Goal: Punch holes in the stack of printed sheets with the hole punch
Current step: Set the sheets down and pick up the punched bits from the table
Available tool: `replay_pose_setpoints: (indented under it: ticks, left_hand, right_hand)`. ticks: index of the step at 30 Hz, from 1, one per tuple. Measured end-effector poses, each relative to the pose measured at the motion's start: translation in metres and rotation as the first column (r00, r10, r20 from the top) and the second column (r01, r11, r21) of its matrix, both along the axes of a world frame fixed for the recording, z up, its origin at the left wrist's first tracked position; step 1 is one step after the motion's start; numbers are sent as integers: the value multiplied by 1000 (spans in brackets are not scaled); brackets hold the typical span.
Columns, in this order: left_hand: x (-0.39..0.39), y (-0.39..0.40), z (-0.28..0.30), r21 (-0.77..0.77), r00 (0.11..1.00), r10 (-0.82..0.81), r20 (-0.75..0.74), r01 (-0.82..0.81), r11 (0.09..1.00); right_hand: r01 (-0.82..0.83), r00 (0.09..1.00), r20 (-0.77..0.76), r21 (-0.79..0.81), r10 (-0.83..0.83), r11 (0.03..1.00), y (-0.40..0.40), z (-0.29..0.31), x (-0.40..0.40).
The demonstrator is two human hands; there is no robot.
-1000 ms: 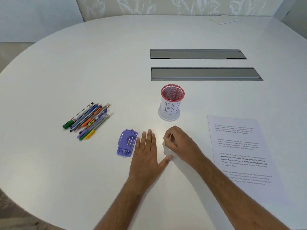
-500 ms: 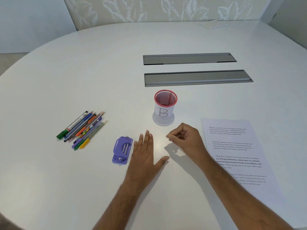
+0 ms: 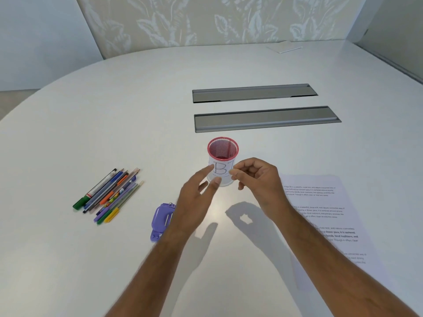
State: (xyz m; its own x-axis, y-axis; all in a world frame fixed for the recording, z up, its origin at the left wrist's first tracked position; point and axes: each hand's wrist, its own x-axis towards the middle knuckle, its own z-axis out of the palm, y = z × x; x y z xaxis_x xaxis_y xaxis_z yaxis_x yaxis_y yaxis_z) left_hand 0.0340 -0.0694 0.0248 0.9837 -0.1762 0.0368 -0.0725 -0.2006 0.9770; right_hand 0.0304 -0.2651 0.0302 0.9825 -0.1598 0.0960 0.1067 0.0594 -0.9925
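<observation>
The purple hole punch [image 3: 161,223] lies flat on the white table [image 3: 114,110], partly covered on its right side by my left wrist. The stack of printed sheets [image 3: 325,216] lies to the right, partly under my right forearm. My left hand [image 3: 196,202] hovers above the table with fingers spread, holding nothing, its fingertips just in front of the cup. My right hand [image 3: 258,181] is lifted beside the cup with thumb and forefinger pinched together; nothing shows between them.
A red mesh pen cup [image 3: 223,149] with a paper label marked "B" stands just beyond both hands. Several pens and markers [image 3: 109,195] lie in a bunch at the left. Two grey cable slots [image 3: 263,118] sit further back, and a white pad [image 3: 283,47] at the far edge.
Both hands have lifted off the table and moved forward toward the pen cup. My left hand was flat on the table; my right hand keeps its pinch. The view has tilted up.
</observation>
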Motion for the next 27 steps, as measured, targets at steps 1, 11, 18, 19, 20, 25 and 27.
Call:
replay_pose_setpoints:
  ticks: [1, 11, 18, 19, 20, 25, 27]
  left_hand:
    - [6, 0, 4, -17, 1000, 20, 17, -19, 1000]
    - [68, -13, 37, -85, 995, 61, 77, -55, 995]
    - [103, -19, 40, 102, 989, 52, 140, -66, 993]
    - [106, -20, 40, 128, 987, 45, 153, -65, 990]
    - [109, -21, 39, 152, 986, 41, 163, -66, 986]
    - [118, -22, 35, 216, 982, 21, 188, -62, 974]
    - [120, -22, 33, 222, 982, 24, 189, -67, 973]
  right_hand:
    - [-2, 1000, 13, -14, 2, 1000, -1, 3, 3]
    - [4, 999, 40, -347, 10, 938, -14, 30, 56]
    - [-2, 998, 49, -660, 46, 752, -22, 43, 95]
    - [-16, 997, 41, -692, 62, 722, -23, 44, 98]
    - [-28, 997, 35, -715, 75, 699, -23, 45, 101]
    - [-36, 994, 41, -747, 101, 663, -24, 47, 105]
    - [-29, 994, 47, -752, 97, 659, -23, 47, 106]
